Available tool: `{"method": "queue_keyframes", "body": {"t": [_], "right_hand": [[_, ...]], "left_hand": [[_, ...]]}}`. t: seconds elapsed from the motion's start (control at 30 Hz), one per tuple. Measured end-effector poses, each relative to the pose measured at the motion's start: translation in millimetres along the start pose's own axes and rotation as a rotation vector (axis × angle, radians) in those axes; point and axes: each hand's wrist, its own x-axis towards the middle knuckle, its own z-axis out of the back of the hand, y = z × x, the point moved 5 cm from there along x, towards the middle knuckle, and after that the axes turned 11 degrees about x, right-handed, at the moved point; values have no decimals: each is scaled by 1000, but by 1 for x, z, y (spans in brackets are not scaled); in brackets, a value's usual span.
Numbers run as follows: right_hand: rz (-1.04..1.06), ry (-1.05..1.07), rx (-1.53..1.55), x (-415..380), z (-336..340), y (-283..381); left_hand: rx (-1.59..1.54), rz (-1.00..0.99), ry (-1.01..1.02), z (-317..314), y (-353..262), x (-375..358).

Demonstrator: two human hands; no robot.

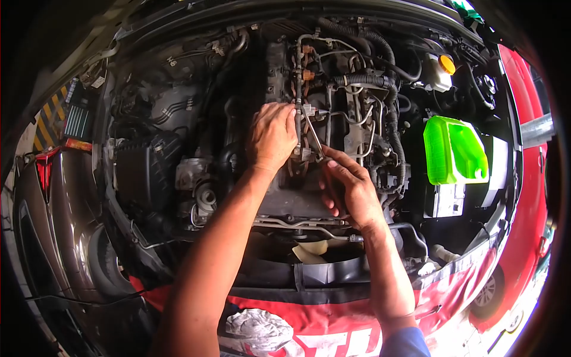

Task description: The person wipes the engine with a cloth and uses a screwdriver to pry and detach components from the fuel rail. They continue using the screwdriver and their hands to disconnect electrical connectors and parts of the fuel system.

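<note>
An open engine bay lies before me, with the engine (291,199) in the middle. My right hand (357,190) is closed around the dark handle of a screwdriver (314,134). Its thin metal shaft slants up and left, and the tip is beside a light-coloured connector (309,110) on top of the engine. My left hand (273,134) is closed, its fingers curled down at a thin dark hose (299,77) left of that tip. What those fingers grip, if anything, is hidden. Orange-brown connectors (307,75) sit farther back along this hose.
A bright green cut-open plastic container (437,152) stands on the right, over the battery (446,201). Behind it is a white reservoir with an orange cap (446,64). A red cover (321,315) drapes the front edge, with a crumpled pale cloth (259,330) on it. Cars stand on both sides.
</note>
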Motion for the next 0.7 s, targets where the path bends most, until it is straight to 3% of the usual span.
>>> {"method": "queue_keyframes", "body": {"t": [0.2, 0.3, 0.43, 0.57, 0.7], "right_hand": [[-100, 47, 351, -2, -3, -2], [-105, 62, 321, -1, 0, -1], [-29, 5, 35, -3, -5, 2], [-115, 89, 347, -1, -1, 1], [-55, -5, 132, -1, -5, 1]], "left_hand": [[-21, -2, -22, -1, 0, 1], [-29, 2, -28, 0, -2, 1], [-49, 1, -42, 0, -1, 0], [-55, -2, -35, -1, -2, 1], [-57, 14, -27, -1, -2, 1]]}}
